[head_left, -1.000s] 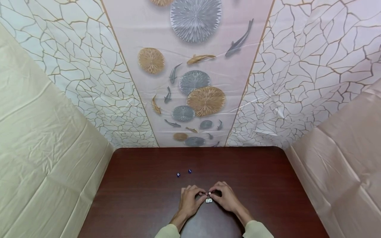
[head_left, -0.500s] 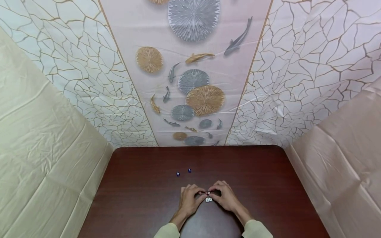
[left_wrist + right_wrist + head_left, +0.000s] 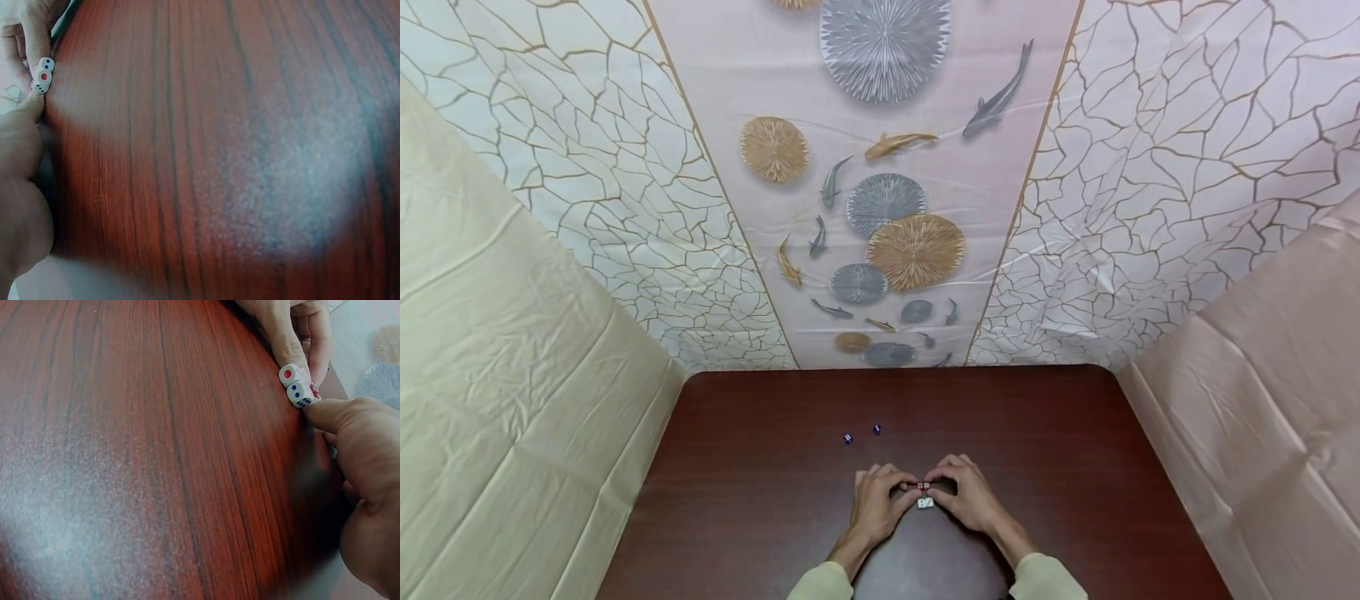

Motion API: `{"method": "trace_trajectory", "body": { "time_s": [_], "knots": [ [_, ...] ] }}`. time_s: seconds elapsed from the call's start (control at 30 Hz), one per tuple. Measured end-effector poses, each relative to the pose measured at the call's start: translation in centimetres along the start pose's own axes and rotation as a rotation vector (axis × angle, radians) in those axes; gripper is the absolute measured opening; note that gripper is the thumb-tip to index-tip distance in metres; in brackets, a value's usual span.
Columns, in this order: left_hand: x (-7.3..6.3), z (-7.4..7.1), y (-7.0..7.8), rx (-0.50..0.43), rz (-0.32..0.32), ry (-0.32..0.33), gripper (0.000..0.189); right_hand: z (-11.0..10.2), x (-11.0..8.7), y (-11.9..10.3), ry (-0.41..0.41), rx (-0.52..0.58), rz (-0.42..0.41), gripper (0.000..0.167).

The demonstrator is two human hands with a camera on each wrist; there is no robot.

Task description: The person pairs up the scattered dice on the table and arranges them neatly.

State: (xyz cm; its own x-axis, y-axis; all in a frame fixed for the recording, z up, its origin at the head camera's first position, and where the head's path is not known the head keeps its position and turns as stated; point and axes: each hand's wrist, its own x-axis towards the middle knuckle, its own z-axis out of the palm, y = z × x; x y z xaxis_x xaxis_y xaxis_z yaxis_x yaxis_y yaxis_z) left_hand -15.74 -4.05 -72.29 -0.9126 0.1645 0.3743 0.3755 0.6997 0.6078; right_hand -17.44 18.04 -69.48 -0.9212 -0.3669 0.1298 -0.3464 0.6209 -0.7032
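Two small red dice [image 3: 922, 485] sit side by side between my fingertips in the head view. My left hand [image 3: 876, 502] pinches the left one with thumb and index finger, and my right hand [image 3: 968, 496] pinches the right one the same way. Just nearer to me, two larger white dice [image 3: 925, 503] stand together on the table, close to both thumbs. In the right wrist view the white dice [image 3: 295, 385] show a red pip and blue pips; a bit of red die [image 3: 315, 392] peeks out behind them. The white dice [image 3: 44, 76] hide most of the red ones in the left wrist view.
Two dark blue dice [image 3: 848, 438] lie apart from each other farther back, left of the hands. The dark red-brown wooden table [image 3: 760, 500] ends at a patterned cloth wall [image 3: 887, 275] behind, with plain cloth walls on both sides.
The right red die has turned or settled slightly beside the left one, its red face showing more clearly. Both hands stay nearly in place; the head view has shifted slightly.
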Motion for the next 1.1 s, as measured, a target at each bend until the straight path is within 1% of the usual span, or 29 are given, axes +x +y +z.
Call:
{"method": "trace_trajectory", "body": {
  "time_s": [0.17,0.57,0.77,1.1],
  "knots": [
    [-0.02,0.04,0.0,-0.003,-0.003,-0.005,0.015,0.03,-0.06,0.1,-0.003,0.005,0.013,0.014],
    [0.13,-0.03,0.11,-0.016,-0.007,-0.006,0.015,0.16,-0.06,0.33,0.034,-0.002,-0.041,0.014],
    [0.18,-0.21,0.31,-0.013,-0.019,-0.018,0.014,0.01,0.01,0.2,0.019,0.01,-0.031,0.013],
    [0.04,-0.17,0.26,-0.011,-0.01,-0.017,0.015,0.07,-0.05,0.27,0.013,0.002,-0.021,0.013]
  ]
}}
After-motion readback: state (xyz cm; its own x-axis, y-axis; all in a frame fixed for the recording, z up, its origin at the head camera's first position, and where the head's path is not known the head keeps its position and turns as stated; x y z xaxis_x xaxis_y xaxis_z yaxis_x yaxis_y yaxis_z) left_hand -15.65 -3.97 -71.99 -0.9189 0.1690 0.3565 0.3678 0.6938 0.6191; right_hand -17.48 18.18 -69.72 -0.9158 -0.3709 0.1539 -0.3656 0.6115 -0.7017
